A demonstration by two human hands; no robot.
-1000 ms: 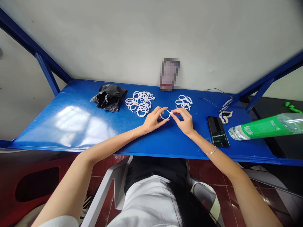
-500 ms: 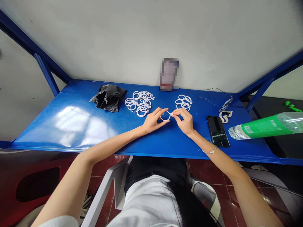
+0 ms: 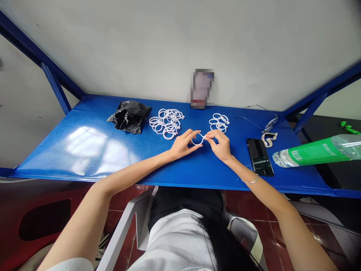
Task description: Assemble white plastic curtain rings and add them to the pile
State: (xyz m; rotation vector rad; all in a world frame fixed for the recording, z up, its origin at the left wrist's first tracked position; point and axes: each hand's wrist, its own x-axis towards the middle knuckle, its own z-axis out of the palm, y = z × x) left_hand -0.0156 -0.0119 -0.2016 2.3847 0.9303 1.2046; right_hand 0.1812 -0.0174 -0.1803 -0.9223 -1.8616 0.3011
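Note:
A white plastic ring [image 3: 197,144] with a small tab is held between my two hands just above the blue table. My left hand [image 3: 184,144] grips the ring's left side, thumb below and fingers above. The fingertips of my right hand [image 3: 218,144] pinch the small tab at the ring's right side; they partly cover it. Beyond my left hand lies a larger pile of similar white rings [image 3: 166,122]. A smaller group of white rings [image 3: 219,122] rests behind my right hand.
A crumpled black plastic bag [image 3: 129,116] lies left of the large pile. On the right are a black phone [image 3: 260,157], eyeglasses [image 3: 270,124], a whitish curved object [image 3: 270,139] and a green-labelled bottle [image 3: 316,151]. A blurred upright object [image 3: 201,88] leans against the wall.

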